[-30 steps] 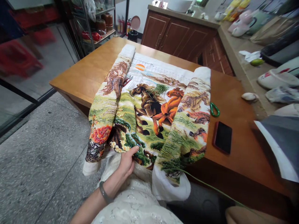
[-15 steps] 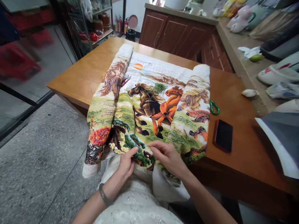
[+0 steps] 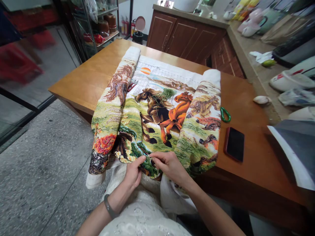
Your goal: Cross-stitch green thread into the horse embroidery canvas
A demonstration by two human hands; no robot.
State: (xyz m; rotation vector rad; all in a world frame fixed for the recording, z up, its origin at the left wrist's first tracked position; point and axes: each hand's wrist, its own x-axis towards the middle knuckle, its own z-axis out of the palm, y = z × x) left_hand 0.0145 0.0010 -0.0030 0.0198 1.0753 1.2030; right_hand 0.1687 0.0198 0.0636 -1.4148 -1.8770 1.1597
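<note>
A large cross-stitch cloth (image 3: 157, 127) printed with running horses lies over the table edge and my lap, its left and right sides rolled up. At its near edge my left hand (image 3: 134, 168) is closed on the fabric, thumb on top and fingers underneath. My right hand (image 3: 166, 164) pinches a thin needle (image 3: 149, 156) between thumb and forefinger, its tip close to the left thumb over the green stitched part. A tangle of green thread (image 3: 168, 93) rests on the horses. Small red-handled scissors (image 3: 132, 86) lie by the left roll.
On the wooden table (image 3: 81, 73), right of the cloth, are a green-handled object (image 3: 225, 114) and a dark phone (image 3: 234, 144) in a red case. Papers (image 3: 292, 154) lie at the right. A cluttered counter (image 3: 248, 49) runs along the right and back; a metal shelf (image 3: 103, 36) stands behind.
My right hand has moved left and slightly down, bringing the needle close to my left thumb. My left hand keeps its hold on the cloth.
</note>
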